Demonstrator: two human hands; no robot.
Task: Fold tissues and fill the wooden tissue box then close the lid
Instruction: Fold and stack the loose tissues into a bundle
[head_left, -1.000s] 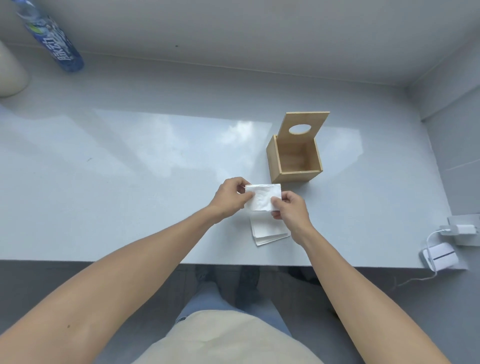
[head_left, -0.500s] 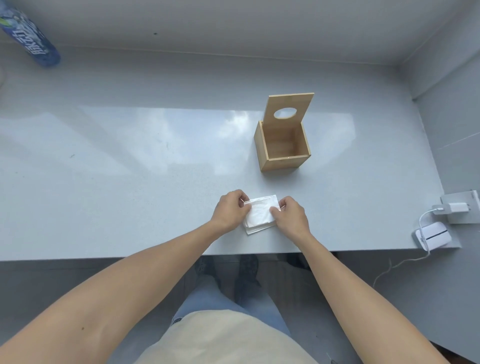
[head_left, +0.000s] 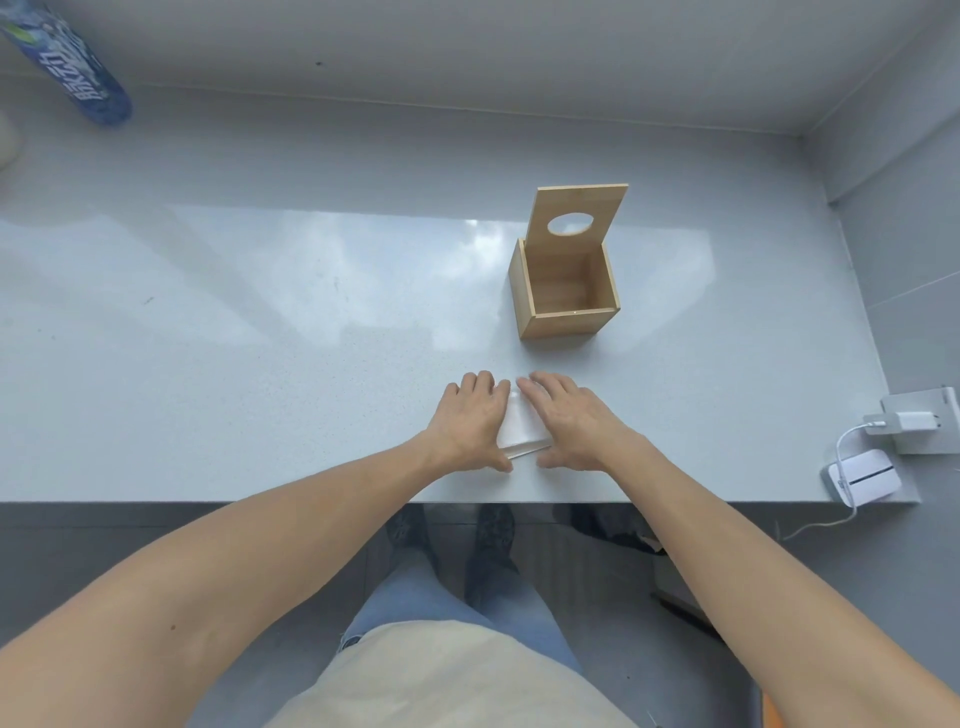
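Note:
A small stack of white tissues (head_left: 519, 428) lies on the grey counter near its front edge. My left hand (head_left: 470, 421) lies flat, palm down, on the stack's left side, and my right hand (head_left: 569, 421) lies flat on its right side, so only a strip of tissue shows between them. Neither hand grips anything. Beyond the hands stands the wooden tissue box (head_left: 566, 291), empty inside, its lid (head_left: 579, 221) with an oval hole raised upright at the back.
A blue-labelled water bottle (head_left: 72, 73) stands at the far left corner. At the counter's right end sit a white charger plug (head_left: 906, 420) with its cable and a small white device (head_left: 865, 477). The counter's front edge (head_left: 260, 501) runs just behind my wrists.
The folded tissue was held up between my fingertips, then lowered onto the stack. Both hands have opened and now press flat on it. The camera view has shifted.

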